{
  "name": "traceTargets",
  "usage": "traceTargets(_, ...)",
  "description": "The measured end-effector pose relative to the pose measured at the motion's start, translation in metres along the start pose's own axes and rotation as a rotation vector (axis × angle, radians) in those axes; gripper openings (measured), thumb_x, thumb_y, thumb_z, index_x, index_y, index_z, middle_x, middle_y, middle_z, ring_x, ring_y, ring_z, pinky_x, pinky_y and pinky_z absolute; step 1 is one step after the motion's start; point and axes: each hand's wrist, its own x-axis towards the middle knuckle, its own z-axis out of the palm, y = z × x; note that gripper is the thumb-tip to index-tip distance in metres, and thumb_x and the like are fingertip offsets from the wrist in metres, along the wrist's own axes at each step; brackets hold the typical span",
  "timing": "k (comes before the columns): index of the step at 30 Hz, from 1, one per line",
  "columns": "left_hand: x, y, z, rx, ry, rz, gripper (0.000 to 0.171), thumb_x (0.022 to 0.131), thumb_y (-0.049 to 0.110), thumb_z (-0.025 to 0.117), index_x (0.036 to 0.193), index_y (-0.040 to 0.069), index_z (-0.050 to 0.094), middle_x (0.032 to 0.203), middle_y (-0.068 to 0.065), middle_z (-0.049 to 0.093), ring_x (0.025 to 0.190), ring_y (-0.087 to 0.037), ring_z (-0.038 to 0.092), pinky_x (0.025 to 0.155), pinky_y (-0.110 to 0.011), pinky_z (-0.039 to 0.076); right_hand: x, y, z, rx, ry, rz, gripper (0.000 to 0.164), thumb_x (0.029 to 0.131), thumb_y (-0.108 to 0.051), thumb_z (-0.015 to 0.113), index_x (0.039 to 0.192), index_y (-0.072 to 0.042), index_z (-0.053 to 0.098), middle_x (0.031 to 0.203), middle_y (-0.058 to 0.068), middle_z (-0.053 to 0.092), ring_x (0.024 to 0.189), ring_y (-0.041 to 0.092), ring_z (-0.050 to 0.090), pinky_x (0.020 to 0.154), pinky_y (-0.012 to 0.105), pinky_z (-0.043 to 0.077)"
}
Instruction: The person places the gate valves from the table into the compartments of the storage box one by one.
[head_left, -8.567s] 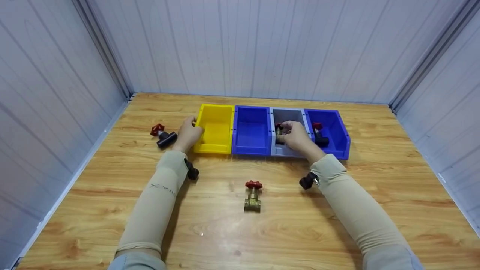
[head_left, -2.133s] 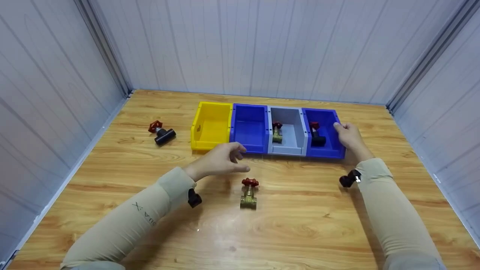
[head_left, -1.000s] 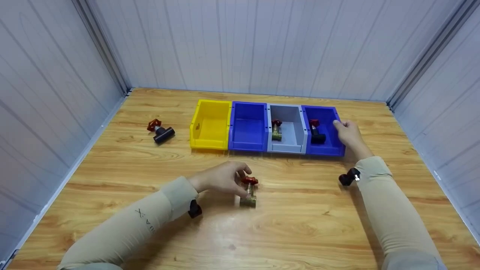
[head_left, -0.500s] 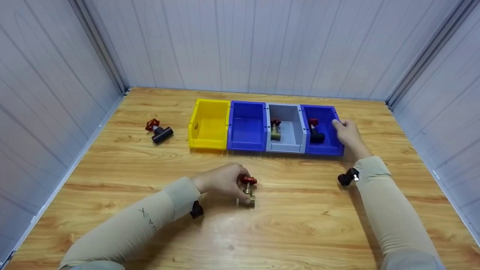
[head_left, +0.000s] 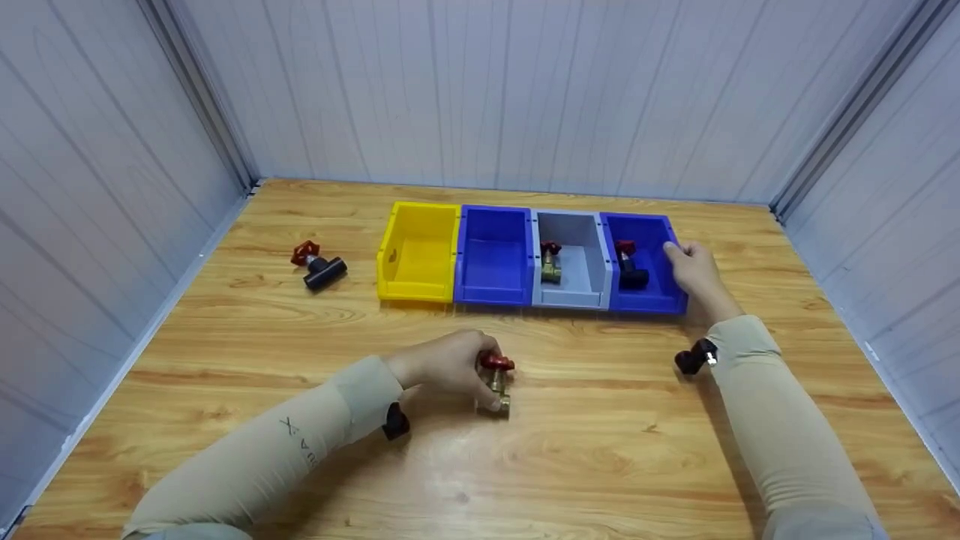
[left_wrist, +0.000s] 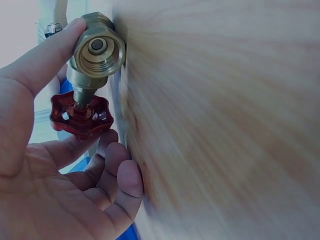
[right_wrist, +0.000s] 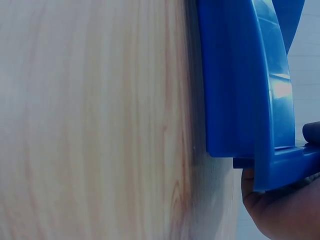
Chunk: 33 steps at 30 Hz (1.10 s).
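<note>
My left hand [head_left: 451, 364] pinches a brass gate valve [head_left: 497, 381] with a red handwheel, low over the front middle of the table. In the left wrist view the thumb presses the brass body [left_wrist: 97, 55], with fingers at the red handwheel [left_wrist: 82, 115]. My right hand [head_left: 701, 277] grips the outer side wall of the right-hand blue bin [head_left: 664, 300], thumb over its rim. That bin holds a black tee-shaped valve [head_left: 632, 274] with a red handwheel. Another brass valve [head_left: 550, 268] lies in the grey bin [head_left: 574, 298].
A yellow bin [head_left: 416, 289] and another blue bin [head_left: 493, 294] complete the joined row. To their left, a black valve [head_left: 324, 271] with a red handwheel lies on the wooden table [head_left: 585, 465]. White panel walls [head_left: 480, 90] stand around the table.
My right hand has left the brass valve in the grey bin and moved to the right-hand blue bin's wall. My left hand has gone from the yellow bin to the front brass valve and grasped it.
</note>
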Motion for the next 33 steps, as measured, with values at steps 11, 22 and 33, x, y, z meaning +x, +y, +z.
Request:
traceTargets(11, 0.0015, -0.0034, -0.0018, 0.003, -0.019, 0.003, 0.058, 0.08, 0.026, 0.097, 0.123, 0.009, 0.062, 0.116, -0.006, 0.07, 0.104, -0.02, 0.065, 0.103, -0.045, 0.055, -0.0001, 0.0006, 0.0017, 0.001, 0.005, -0.006, 0.034, 0.115, -0.038, 0.047, 0.091, -0.013, 0.048, 0.092, 0.0, 0.049, 0.091, 0.016, 0.049, 0.075, 0.025, 0.043)
traceTargets(22, 0.0018, -0.0014, -0.0033, -0.074, -0.013, 0.042, 0.048, 0.084, 0.015, 0.093, 0.12, 0.008, 0.062, 0.111, -0.007, 0.072, 0.1, -0.017, 0.065, 0.1, -0.041, 0.056, -0.0015, -0.0008, 0.0001, -0.023, -0.004, -0.017, 0.035, 0.115, -0.039, 0.046, 0.092, -0.013, 0.046, 0.094, 0.002, 0.048, 0.092, 0.017, 0.048, 0.076, 0.026, 0.042)
traceTargets(33, 0.0023, -0.003, -0.0018, -0.142, -0.007, 0.102, 0.047, 0.084, 0.006, 0.091, 0.121, 0.008, 0.062, 0.116, -0.01, 0.075, 0.099, -0.015, 0.064, 0.095, -0.033, 0.052, 0.0024, 0.0011, -0.0005, -0.02, -0.015, -0.006, 0.034, 0.115, -0.04, 0.045, 0.096, -0.012, 0.05, 0.1, 0.004, 0.052, 0.094, 0.016, 0.05, 0.078, 0.025, 0.044)
